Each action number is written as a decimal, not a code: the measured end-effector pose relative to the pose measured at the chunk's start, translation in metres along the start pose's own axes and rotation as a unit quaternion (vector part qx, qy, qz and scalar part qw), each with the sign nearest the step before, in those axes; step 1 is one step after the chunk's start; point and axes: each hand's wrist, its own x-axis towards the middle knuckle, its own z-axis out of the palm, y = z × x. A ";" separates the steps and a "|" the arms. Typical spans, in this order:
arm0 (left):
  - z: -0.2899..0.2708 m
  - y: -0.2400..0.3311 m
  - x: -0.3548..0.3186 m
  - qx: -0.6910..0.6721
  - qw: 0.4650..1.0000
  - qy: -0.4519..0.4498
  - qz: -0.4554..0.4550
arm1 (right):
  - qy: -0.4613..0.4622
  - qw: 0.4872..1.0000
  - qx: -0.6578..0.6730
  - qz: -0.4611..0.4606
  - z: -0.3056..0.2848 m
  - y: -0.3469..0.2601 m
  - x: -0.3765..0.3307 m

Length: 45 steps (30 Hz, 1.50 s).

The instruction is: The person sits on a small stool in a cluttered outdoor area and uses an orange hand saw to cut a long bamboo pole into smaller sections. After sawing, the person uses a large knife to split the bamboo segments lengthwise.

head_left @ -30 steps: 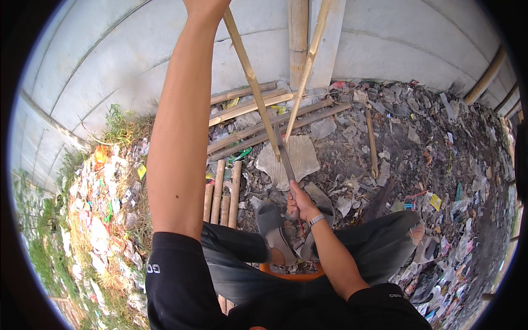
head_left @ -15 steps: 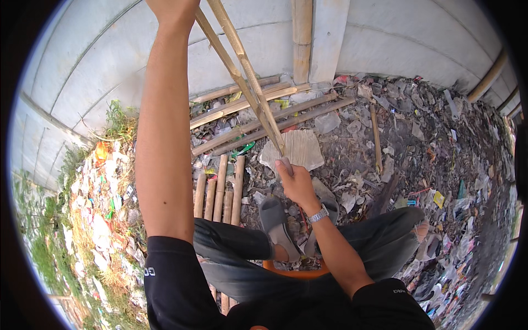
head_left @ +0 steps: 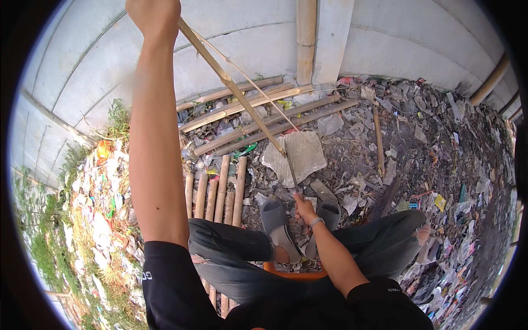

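My left hand (head_left: 157, 14) reaches up to the top edge, closed round the upper end of a long split bamboo strip (head_left: 220, 74); its fingers are partly cut off by the frame. The strip slants down to a rough pale stone slab (head_left: 294, 157). A thinner sliver of bamboo (head_left: 256, 87) runs off beside it from near the same hand. In my right hand (head_left: 304, 209), held above my feet, is a knife. Its narrow dark blade (head_left: 292, 171) points up over the slab, with its tip at the strip's lower end.
Cut bamboo pieces (head_left: 212, 198) lie side by side left of my grey slippers (head_left: 279, 224). Longer bamboo poles (head_left: 275, 125) rest beyond the slab, before a pale panel wall (head_left: 390, 49). Litter (head_left: 440, 165) covers the ground. Beneath me shows an orange seat (head_left: 294, 274).
My right hand has drawn the knife back toward me. My left hand has shifted left. The two strips that lay close together now differ, the thin one slanting out to the right.
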 end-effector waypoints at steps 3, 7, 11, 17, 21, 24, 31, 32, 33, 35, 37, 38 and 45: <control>-0.006 0.005 -0.006 0.013 1.000 -0.006 -0.002 | -0.018 0.999 0.040 0.026 0.006 -0.006 -0.017; -0.015 0.018 -0.012 0.039 0.999 -0.004 -0.017 | 0.027 0.998 -0.043 -0.042 0.008 -0.025 -0.028; -0.038 0.018 -0.012 0.090 0.995 -0.014 -0.030 | 0.047 0.988 -0.121 -0.086 -0.003 -0.046 -0.027; -0.114 0.030 -0.021 0.154 0.984 0.067 -0.067 | 0.037 0.966 -0.246 -0.071 -0.025 -0.124 -0.079; -0.203 0.038 -0.022 0.116 0.975 0.171 -0.080 | 0.046 0.966 -0.230 -0.110 -0.066 -0.191 -0.175; -0.242 0.037 -0.038 0.063 0.970 0.215 -0.099 | 0.045 0.982 -0.091 -0.160 -0.116 -0.206 -0.234; -0.167 -0.025 -0.134 -0.056 0.919 0.297 -0.255 | 0.142 0.940 0.035 -0.307 -0.147 -0.259 -0.345; -0.143 -0.039 -0.156 -0.046 0.905 0.315 -0.283 | 0.158 0.933 0.047 -0.319 -0.149 -0.264 -0.354; -0.117 -0.051 -0.181 -0.068 0.892 0.321 -0.311 | 0.148 0.929 0.061 -0.334 -0.151 -0.266 -0.359; -0.056 -0.075 -0.242 -0.087 0.863 0.338 -0.366 | 0.136 0.918 0.081 -0.363 -0.157 -0.269 -0.365; -0.001 -0.082 -0.289 -0.114 0.826 0.353 -0.424 | 0.110 0.909 0.097 -0.391 -0.159 -0.271 -0.360; 0.027 -0.094 -0.323 -0.129 0.805 0.355 -0.457 | 0.098 0.903 0.100 -0.406 -0.164 -0.269 -0.353; 0.231 -0.049 -0.486 -0.261 0.615 0.157 -0.727 | 0.142 0.913 0.165 -0.345 -0.172 -0.258 -0.303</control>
